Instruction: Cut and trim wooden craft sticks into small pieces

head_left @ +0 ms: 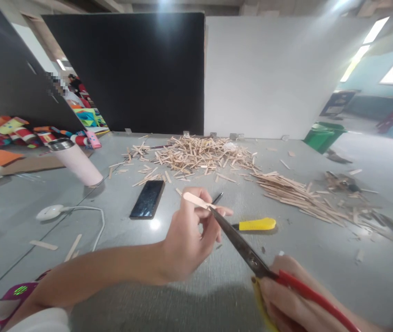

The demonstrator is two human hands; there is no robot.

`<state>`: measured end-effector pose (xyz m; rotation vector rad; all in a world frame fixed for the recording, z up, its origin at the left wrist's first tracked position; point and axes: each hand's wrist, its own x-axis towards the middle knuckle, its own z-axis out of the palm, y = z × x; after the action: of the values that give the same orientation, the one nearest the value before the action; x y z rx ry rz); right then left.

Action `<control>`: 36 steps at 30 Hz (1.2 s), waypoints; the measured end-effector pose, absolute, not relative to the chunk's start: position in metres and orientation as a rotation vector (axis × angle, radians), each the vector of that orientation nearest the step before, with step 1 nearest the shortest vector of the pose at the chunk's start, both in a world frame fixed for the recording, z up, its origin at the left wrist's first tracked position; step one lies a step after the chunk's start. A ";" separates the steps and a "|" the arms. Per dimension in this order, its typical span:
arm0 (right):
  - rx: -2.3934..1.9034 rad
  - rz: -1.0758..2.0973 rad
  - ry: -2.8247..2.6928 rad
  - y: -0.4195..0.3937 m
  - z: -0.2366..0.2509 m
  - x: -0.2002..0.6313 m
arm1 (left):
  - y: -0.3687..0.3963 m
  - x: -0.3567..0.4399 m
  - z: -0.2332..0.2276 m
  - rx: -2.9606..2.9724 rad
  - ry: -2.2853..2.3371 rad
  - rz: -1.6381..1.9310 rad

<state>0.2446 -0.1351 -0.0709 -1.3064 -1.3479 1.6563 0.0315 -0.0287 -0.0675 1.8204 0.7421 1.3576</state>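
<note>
Nearest the camera, the scissors (251, 256) were gripped by the right hand (288, 295), its fingers closed about red and yellow handles cut off by the lower edge. The blades, nearly shut, met a wooden craft stick (196, 199) pinched between thumb and fingers of the left hand (189, 242) above the table (196, 295). The stick was judged light, thin, stiff and liable to splinter, best held close behind the cut. Whether the blades had bitten could not be told. Farther off lay a yellow-handled knife (255, 224), a phone (147, 198) and a stick pile (199, 157).
</note>
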 end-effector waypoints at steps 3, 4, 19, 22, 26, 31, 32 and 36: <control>-1.361 1.754 -1.443 -0.132 -0.062 0.251 | -0.027 0.029 -0.061 1.754 0.696 1.269; -1.356 1.790 -1.467 -0.131 -0.060 0.252 | -0.027 0.028 -0.059 1.735 0.678 1.252; -1.296 1.795 -1.358 -0.121 -0.056 0.255 | -0.017 0.011 -0.047 1.836 0.719 0.920; -1.296 1.774 -1.387 -0.118 -0.059 0.252 | -0.016 0.012 -0.044 1.851 0.704 0.905; -1.351 1.784 -1.465 -0.114 -0.052 0.246 | -0.017 0.013 -0.041 1.853 0.700 0.897; -1.431 1.716 -1.533 -0.112 -0.038 0.241 | -0.016 0.012 -0.037 1.862 0.712 0.859; -1.427 1.714 -1.557 -0.111 -0.039 0.242 | -0.016 0.012 -0.036 1.868 0.710 0.858; -1.428 1.689 -1.591 -0.112 -0.045 0.250 | -0.014 0.011 -0.032 1.912 0.703 0.841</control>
<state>0.2496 -0.1121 -0.0447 -1.4283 -1.5915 1.6890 0.0109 -0.0142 -0.0322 1.9123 0.7026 0.8410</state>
